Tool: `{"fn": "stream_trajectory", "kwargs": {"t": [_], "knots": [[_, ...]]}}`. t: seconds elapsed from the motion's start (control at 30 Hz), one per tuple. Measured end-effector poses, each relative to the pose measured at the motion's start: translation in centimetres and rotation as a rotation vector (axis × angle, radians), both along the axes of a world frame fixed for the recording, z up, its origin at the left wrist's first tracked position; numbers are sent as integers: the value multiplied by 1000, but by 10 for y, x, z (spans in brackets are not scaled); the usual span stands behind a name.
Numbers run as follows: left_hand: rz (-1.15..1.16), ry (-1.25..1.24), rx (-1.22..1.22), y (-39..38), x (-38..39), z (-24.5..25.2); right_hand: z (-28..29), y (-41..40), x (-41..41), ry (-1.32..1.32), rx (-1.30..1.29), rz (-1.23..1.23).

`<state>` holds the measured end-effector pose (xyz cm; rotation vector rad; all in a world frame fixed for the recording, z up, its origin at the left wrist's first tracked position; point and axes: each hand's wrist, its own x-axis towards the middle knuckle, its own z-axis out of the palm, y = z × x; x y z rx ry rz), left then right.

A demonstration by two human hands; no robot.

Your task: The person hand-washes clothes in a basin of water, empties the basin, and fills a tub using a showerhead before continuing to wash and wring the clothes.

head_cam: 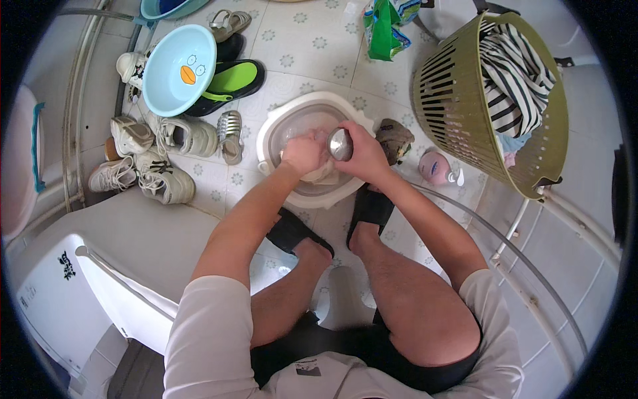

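A white plastic basin [265, 119] with water in it stands on the floor between my feet. My right hand [366, 154] grips a rounded silver shower head [340, 144] over the basin's right side. From there a grey hose [503, 239] curves away under my forearm. My left hand [304, 153] reaches down into the basin against a pale wet item [321, 175], perhaps cloth. Its fingers are partly hidden and blurred, so their hold on it does not show.
A pink pump bottle [434, 167] lies right of the basin, beside a crumpled brown item [394, 139]. An olive laundry basket [438, 90] holds striped clothing [516, 75]. Leftward are several shoes [164, 177], a light blue basin [169, 65] and a white appliance [124, 224].
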<state>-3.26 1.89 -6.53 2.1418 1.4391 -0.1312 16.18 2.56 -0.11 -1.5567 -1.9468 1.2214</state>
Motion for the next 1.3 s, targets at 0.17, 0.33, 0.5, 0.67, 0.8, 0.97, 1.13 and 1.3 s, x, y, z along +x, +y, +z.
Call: {"fn": "stream_trajectory", "kwargs": {"t": [0.17, 0.33, 0.5, 0.67, 0.8, 0.97, 1.13, 1.3], "knots": [[198, 52, -258, 21, 5, 24, 0, -3, 4, 3, 17, -47], [8, -62, 215, -26, -23, 21, 3, -5, 3, -6, -44, 17], [-86, 97, 42, -49, -11, 37, -3, -10, -1, -109, -61, 101], [-29, 191, 80, -41, 1, 10, -5, -8, -7, -113, -41, 106], [-105, 254, 79, -32, 3, -8, -9, -6, -4, -148, -23, 93], [-65, 122, -15, 3, -4, -5, -8, -2, -8, -112, -45, 57], [-130, 150, -396, 27, 9, 47, 7, 3, 6, 31, -85, -83], [31, 110, -181, -28, -14, 57, 16, 8, 6, 87, -21, -120]]}}
